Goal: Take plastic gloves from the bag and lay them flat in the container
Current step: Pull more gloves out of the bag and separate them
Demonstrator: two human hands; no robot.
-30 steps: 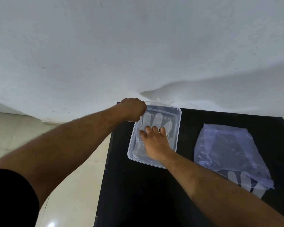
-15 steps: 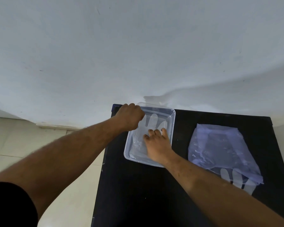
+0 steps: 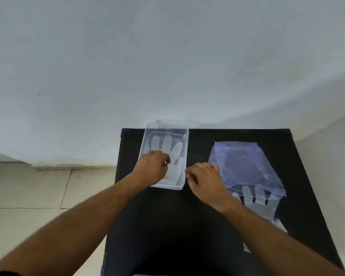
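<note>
A clear plastic container (image 3: 186, 150) stands at the far left of the black table (image 3: 167, 226). One translucent plastic glove (image 3: 167, 143) lies flat inside it, fingers pointing away from me. My left hand (image 3: 151, 167) rests over the container's near part, fingers curled and thumb pinched against the glove's palm area. My right hand (image 3: 205, 180) is on the table just right of the container's near corner, fingers curled, with nothing seen in it. A bluish translucent bag (image 3: 245, 166) lies to the right, with more gloves (image 3: 255, 198) sticking out of its near end.
The table stands against a pale wall (image 3: 167, 66). Its left edge drops to a tiled floor (image 3: 38, 196). A small white scrap (image 3: 247, 249) lies on the table near my right forearm.
My left hand left the container's far-left corner and came down onto the glove near me. My right hand lifted off the glove and moved right, out of the container, toward the bag.
</note>
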